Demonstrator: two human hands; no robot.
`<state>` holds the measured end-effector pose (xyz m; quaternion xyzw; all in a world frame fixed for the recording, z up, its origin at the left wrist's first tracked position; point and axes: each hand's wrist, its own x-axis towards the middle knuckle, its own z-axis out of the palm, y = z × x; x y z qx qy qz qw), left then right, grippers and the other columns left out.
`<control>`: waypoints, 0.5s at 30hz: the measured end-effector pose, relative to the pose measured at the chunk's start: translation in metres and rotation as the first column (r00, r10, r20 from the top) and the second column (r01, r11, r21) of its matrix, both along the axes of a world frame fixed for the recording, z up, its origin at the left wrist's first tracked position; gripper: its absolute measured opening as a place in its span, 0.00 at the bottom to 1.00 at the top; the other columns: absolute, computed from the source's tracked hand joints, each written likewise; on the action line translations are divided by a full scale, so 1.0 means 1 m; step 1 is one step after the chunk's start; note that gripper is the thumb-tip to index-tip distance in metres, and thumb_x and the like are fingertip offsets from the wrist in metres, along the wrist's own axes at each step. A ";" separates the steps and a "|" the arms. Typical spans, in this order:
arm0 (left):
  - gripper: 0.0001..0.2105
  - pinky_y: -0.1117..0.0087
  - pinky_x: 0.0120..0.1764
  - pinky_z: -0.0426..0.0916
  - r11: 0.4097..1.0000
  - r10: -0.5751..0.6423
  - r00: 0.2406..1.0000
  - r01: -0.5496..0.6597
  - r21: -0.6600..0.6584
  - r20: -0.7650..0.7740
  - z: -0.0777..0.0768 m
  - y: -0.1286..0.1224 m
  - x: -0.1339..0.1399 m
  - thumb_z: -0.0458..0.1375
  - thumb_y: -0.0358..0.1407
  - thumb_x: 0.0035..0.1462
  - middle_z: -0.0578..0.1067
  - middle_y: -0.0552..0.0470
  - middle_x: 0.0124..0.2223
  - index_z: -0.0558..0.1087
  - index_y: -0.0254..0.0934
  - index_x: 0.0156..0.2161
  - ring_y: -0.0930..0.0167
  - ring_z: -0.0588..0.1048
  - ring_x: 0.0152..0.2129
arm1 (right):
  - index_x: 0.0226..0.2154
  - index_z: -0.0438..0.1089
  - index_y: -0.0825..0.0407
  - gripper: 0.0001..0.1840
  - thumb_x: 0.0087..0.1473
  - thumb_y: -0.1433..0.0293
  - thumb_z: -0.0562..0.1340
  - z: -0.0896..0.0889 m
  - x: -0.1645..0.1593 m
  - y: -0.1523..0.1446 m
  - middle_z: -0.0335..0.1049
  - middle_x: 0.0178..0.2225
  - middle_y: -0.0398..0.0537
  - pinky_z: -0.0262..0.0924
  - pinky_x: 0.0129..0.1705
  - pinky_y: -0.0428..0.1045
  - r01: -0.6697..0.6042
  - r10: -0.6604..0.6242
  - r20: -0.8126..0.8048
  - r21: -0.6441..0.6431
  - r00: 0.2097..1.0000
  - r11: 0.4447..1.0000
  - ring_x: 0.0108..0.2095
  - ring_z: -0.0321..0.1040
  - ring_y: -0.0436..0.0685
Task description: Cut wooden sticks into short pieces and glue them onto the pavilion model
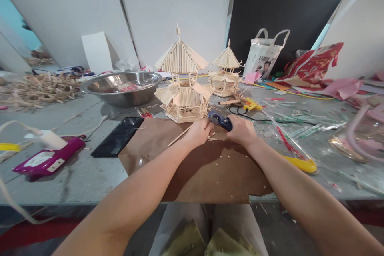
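Note:
My right hand (241,130) is closed round a dark blue hand tool (221,121) that looks like cutters or pliers, its head pointing left. Close beside the tool's head, my left hand (199,133) is pinched on a thin wooden stick (180,135), whose long end sticks out to the lower left. The fingertips partly hide where stick and tool meet. Short cut pieces of stick (212,139) lie under the hands on a brown sheet (219,172). Just behind the hands stands a two-tiered pavilion model (181,96) made of wooden sticks.
A smaller stick pavilion (226,72) and a yellow glue gun (252,105) are behind. To the left are a steel bowl (126,98), a black phone (117,137), a purple power strip (51,156) and piled sticks (39,90). A yellow-handled tool (301,165) lies right, near scattered plastic strips.

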<state>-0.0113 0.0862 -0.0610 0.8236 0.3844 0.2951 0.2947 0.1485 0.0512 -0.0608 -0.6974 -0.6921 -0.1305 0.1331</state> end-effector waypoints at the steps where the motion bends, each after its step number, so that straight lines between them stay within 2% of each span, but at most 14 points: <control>1: 0.12 0.76 0.18 0.56 0.999 -0.003 1.000 0.004 -0.039 0.017 0.000 0.000 0.000 0.41 0.35 0.54 0.66 0.55 0.18 0.58 0.36 0.22 0.78 0.62 0.11 | 0.36 0.62 0.52 0.15 0.43 0.65 0.54 0.000 0.000 0.000 0.70 0.31 0.51 0.52 0.28 0.48 0.000 0.000 0.002 -0.011 1.000 1.000 0.31 0.67 0.60; 4: 0.11 0.77 0.14 0.54 0.991 0.001 0.997 0.008 -0.135 0.071 0.001 -0.001 0.001 0.41 0.37 0.54 0.66 0.56 0.17 0.58 0.36 0.23 0.79 0.61 0.08 | 0.36 0.62 0.51 0.14 0.42 0.67 0.54 0.001 0.001 0.001 0.71 0.31 0.50 0.52 0.28 0.48 -0.008 0.008 0.002 -0.037 1.000 0.999 0.31 0.67 0.60; 15: 0.12 0.79 0.12 0.55 0.974 0.026 0.996 -0.005 -0.227 0.090 0.004 0.000 0.002 0.44 0.37 0.54 0.66 0.57 0.16 0.59 0.35 0.22 0.80 0.61 0.07 | 0.36 0.63 0.51 0.15 0.42 0.65 0.55 0.002 0.001 0.003 0.71 0.32 0.52 0.54 0.31 0.49 0.004 -0.006 -0.016 -0.087 1.000 0.996 0.33 0.68 0.60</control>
